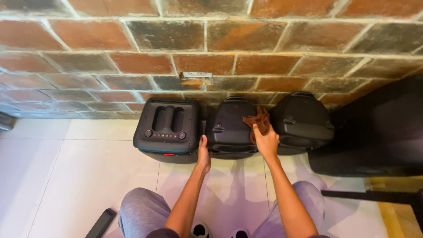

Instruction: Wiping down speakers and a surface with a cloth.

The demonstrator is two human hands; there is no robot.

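My left hand gripped the middle black speaker's front-left edge on the floor, bracing it, while my right hand pinched a brown cloth against its top right; short, firm, overlapping strokes seemed best.

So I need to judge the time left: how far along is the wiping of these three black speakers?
Nothing shows as finished. In hand: right hand presses a brown cloth on the middle speaker, left hand gripping its left edge. The left speaker and right speaker are untouched now; whether either was wiped can't be told.
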